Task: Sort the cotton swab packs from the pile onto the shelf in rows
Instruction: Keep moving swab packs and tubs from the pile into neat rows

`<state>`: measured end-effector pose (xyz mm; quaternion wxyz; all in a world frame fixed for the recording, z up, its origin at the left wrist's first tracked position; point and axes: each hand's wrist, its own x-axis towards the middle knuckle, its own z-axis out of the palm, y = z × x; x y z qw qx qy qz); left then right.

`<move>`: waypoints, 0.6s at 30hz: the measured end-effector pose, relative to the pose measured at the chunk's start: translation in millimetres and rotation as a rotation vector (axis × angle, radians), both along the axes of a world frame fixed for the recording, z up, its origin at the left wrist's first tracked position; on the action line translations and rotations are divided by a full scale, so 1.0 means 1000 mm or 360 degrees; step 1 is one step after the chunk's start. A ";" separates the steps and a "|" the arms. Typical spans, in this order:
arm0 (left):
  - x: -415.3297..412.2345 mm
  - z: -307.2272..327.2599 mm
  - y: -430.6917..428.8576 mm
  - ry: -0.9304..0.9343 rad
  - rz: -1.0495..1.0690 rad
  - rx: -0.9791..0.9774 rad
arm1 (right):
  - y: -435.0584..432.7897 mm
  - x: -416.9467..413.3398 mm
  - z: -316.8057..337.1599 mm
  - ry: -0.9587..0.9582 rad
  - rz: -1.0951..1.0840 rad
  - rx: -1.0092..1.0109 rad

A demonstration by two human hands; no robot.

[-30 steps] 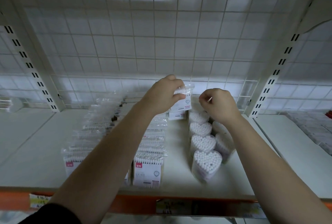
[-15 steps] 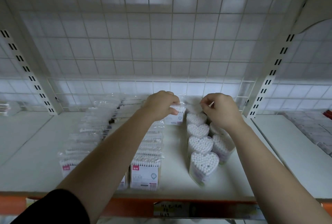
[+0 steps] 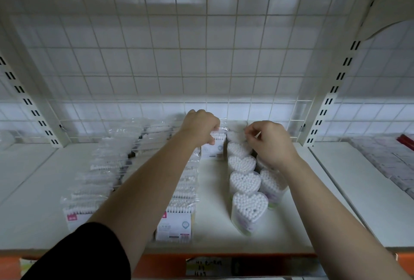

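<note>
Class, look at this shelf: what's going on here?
A person is stocking a shelf with cotton swabs. Their left hand grips a flat swab pack at the back. The right hand pinches a small pale sliver, too small to identify, above a row of heart-shaped tubs. Bagged packs fill rows on the left.

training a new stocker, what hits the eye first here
The left hand grips a flat clear swab pack at the back of the white shelf, while the right hand pinches a thin white stick. A row of clear heart-shaped tubs of white swabs runs front to back, centre-right.
</note>
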<state>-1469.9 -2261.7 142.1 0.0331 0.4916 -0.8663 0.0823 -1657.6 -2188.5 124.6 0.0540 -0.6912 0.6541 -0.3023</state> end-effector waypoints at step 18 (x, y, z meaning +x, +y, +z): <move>0.085 0.006 0.093 0.0639 0.0433 -0.0459 | 0.019 0.083 0.039 -0.0121 0.0465 -0.0109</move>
